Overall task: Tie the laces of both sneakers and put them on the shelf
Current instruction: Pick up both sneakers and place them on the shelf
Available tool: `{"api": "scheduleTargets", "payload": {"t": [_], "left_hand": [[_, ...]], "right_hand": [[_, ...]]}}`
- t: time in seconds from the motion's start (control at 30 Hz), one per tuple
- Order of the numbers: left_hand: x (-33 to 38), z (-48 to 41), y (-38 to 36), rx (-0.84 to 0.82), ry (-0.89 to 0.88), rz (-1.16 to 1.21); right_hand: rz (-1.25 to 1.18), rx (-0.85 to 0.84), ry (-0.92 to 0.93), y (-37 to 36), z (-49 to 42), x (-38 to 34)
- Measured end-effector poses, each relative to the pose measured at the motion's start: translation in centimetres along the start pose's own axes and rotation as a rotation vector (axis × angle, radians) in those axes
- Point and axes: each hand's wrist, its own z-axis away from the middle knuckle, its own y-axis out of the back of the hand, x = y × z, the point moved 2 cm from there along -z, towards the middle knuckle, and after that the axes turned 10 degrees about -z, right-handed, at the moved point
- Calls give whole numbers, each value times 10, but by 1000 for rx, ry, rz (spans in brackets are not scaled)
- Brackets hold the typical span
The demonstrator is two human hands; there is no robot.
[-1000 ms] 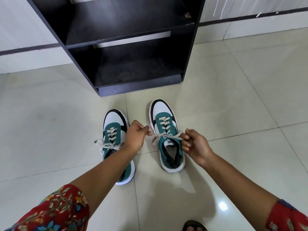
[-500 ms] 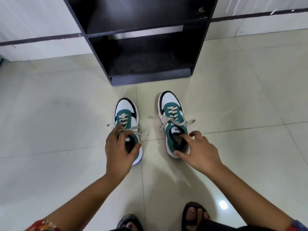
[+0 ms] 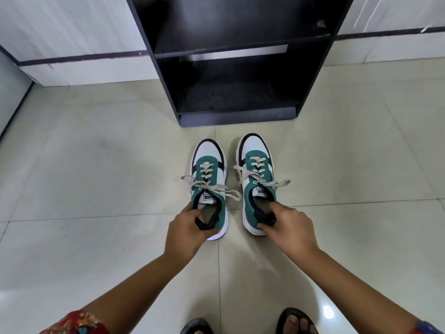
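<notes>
- Both forearms are bare, the left hand (image 3: 186,233) and right hand (image 3: 290,229) without rings or a watch
- left sleeve (image 3: 79,324): red fabric with a floral print (orange, teal and yellow)
- right sleeve (image 3: 427,329): red with a blue edge, barely showing
- dark open-toed sandals (image 3: 297,321) on both feet, toes uncovered

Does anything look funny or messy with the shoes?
Not really. Both sneakers, left and right, stand upright with bows tied, though the lace ends splay sideways. One small scrap lies on the black shelf.
</notes>
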Motion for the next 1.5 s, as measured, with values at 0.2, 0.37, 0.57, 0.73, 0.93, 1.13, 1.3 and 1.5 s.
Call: {"api": "scheduleTargets", "payload": {"t": [0.2, 0.37, 0.57, 0.73, 0.93, 1.13, 1.3, 1.5], "left_hand": [[31, -8, 51, 42, -7, 28], [89, 19, 149, 90, 12, 40], [168, 45, 273, 100, -131, 28], [219, 29, 356, 101, -208, -5], [260, -38, 418, 134, -209, -10], [269, -116, 433, 129, -149, 6], [263, -151, 425, 90, -88, 21], [260, -165, 427, 43, -47, 62]], "right_hand": [[-126, 145, 42, 56, 1, -31], [-127, 189, 50, 151, 20, -88], [-71, 157, 86, 267, 37, -166], [-112, 164, 72, 340, 23, -220], [-129, 202, 101, 395, -46, -270], [-165, 171, 103, 409, -133, -294], [-147, 114, 107, 403, -180, -299], [-115, 87, 120, 396, -194, -297]]}}
